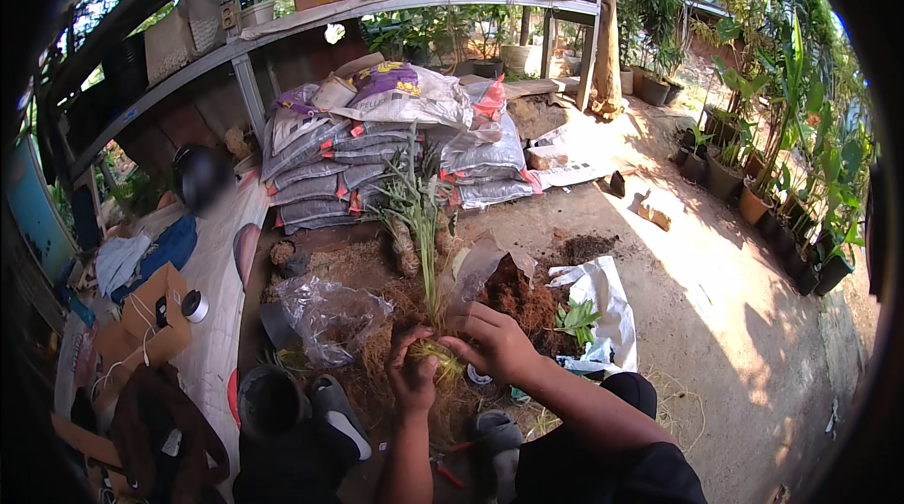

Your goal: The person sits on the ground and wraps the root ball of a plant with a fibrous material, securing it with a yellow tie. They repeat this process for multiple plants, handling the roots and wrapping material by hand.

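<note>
A tall leafy plant stands upright before me, its stems rising from a bundle of yellow fibre at the base. Around the near left side of that bundle curls my left hand, thumb and fingers gripping it. My right hand is at the bundle's right side, with bent fingers by the lower stems and the thumb against the fibre; the fingertips are slightly blurred. Brown coir fibre lies beyond my right hand. A clear plastic bag lies to the left.
Stacked sacks rise behind the plant. A black pot stands at my left foot, and red-handled pruners lie between my feet. A white sack with a leafy cutting is at right. Potted plants line the far right.
</note>
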The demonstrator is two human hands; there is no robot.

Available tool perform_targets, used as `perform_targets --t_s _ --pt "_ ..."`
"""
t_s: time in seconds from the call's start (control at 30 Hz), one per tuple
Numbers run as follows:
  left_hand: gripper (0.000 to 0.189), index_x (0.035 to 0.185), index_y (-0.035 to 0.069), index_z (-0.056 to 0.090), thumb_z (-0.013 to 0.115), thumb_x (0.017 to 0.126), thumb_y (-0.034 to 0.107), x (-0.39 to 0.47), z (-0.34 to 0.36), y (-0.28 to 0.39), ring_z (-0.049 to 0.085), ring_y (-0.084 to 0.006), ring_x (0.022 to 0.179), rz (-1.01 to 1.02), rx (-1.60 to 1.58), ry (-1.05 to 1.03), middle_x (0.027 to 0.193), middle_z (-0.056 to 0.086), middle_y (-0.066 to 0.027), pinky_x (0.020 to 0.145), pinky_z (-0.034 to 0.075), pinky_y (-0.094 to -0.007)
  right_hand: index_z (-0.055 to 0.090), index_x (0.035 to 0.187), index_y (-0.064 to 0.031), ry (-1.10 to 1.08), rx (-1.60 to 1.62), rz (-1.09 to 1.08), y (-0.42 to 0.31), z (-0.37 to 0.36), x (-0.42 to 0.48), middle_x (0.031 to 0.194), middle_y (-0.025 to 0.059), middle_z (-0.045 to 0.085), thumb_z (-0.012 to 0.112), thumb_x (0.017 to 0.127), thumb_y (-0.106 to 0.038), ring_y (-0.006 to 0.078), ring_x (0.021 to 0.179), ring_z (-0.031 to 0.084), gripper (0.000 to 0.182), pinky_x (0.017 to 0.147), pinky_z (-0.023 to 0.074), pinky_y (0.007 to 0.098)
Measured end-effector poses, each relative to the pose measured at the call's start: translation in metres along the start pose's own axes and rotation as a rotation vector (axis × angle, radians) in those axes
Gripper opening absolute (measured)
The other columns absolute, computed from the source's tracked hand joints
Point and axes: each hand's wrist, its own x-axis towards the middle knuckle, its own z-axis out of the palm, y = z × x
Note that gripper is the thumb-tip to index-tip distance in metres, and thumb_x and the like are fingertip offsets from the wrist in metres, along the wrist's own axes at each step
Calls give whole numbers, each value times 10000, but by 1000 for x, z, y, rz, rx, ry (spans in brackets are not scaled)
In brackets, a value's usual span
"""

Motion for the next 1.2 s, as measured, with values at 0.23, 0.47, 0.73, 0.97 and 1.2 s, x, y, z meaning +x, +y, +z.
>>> perform_targets --t_s 0.23,0.47,0.73,0.97,1.2 --pt "275 1076 -2 623 655 847 147 13 -9 5 558 -236 1092 -62 133 79 1118 571 -109 977 432 -362 637 1005 -60 -497 -309 -66 -9 -47 7 879 88 589 732 817 -162 296 791 644 234 655 545 395" --pt "427 1051 -10 643 686 855 367 12 1 13 539 -262 1172 -28 230 -97 1171 589 -145 1022 395 -399 606 989 -44 -309 -229 -1 2 -34 8 930 121 573 664 828 -131 323 855 641 192 682 526 417" --pt "444 1063 22 624 755 770 329 13 -4 14 531 -238 1102 -38 57 -189 1168 555 -128 952 430 -378 594 932 -27 -77 59 241 22 -10 0 874 92 623 715 838 -75 298 849 653 161 743 509 388" --pt "493 1143 64 543 781 775 290 -5 6 39 545 -336 1239 -305 -647 10 1273 560 -235 1038 462 -455 569 911 -11 69 835 649 39 34 -27 836 11 612 647 970 -179 89 823 533 195 787 446 281" --pt "418 1243 36 506 664 910 233 27 -17 22 550 -224 1076 -103 -148 541 1171 517 -104 930 489 -370 595 1050 27 -503 495 609 -32 75 -53 1008 251 636 552 982 -130 455 936 615 176 811 490 487"
